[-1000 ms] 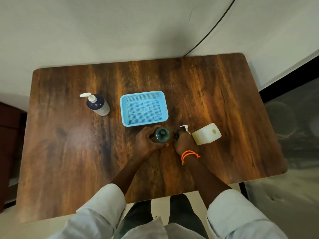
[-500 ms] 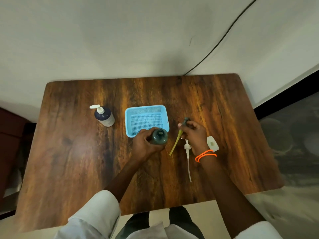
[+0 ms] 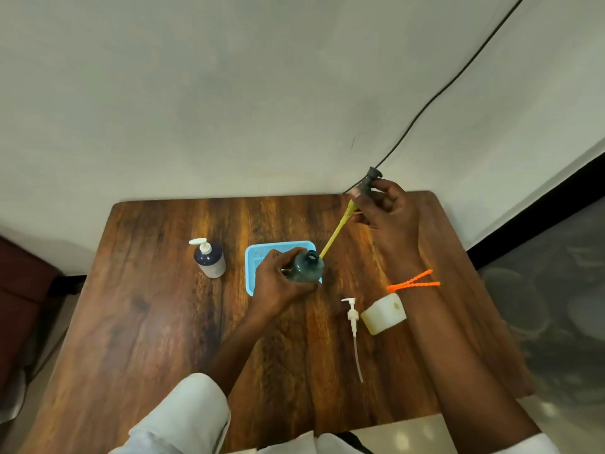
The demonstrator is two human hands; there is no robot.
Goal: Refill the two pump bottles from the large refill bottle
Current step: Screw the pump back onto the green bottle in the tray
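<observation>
Table (image 3: 137, 322) has 2 pump bottles on it. Left hand (image 3: 278, 283) is wrapped around the open dark green bottle (image 3: 306, 267) in front of the blue basket (image 3: 253, 260). Right hand (image 3: 389, 214) is pinching that bottle's dark pump head (image 3: 370, 181), lifted high, with its yellow-coated tube (image 3: 335, 232) slanting down toward the bottle mouth. Navy pump bottle (image 3: 209, 258) stands left of the basket. White pump (image 3: 353, 326) lies just beside the cream refill bottle (image 3: 383, 312), which is on its side.

Views: 1, head cam, wide-angle. Pos.: above near edge of surface (image 3: 137, 322), looking fwd and steeply down. Surface fills centre and lower frame; wall across upper frame; floor at right and left edges. Range: close, both forearms enter from bottom of frame, sleeve (image 3: 183, 417) lower left. Edges bowed by lens. No 2nd view, no overlap.
</observation>
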